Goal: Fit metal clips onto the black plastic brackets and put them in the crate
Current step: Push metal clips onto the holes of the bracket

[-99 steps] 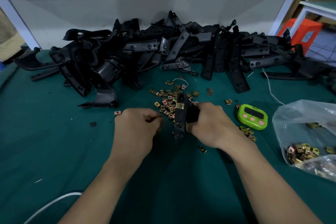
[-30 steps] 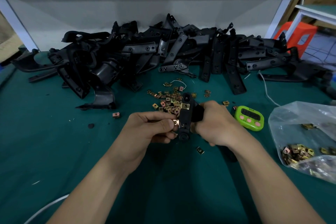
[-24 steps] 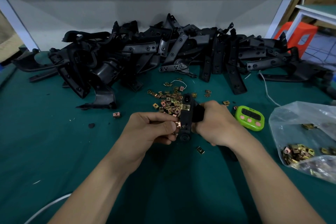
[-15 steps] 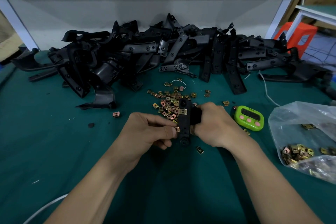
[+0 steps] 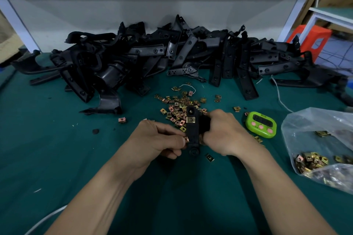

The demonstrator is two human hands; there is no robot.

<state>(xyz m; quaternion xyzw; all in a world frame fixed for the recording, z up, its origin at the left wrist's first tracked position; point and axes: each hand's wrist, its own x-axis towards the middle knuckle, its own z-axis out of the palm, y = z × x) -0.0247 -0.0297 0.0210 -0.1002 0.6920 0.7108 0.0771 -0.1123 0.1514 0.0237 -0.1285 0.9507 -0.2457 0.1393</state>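
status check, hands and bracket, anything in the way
Right hand grips the black bracket, fitted clip near its top. Left hand pinches a second clip at its lower left edge. Nothing blocking; crate not in view.

One view only, head-worn, wide-angle. Looks forward and down across the tabletop (image 5: 57,158). Near: left hand (image 5: 158,139) and right hand (image 5: 221,131) sit mid-frame, wall (image 5: 133,9) beyond them, straight lines bowing at the frame edges.
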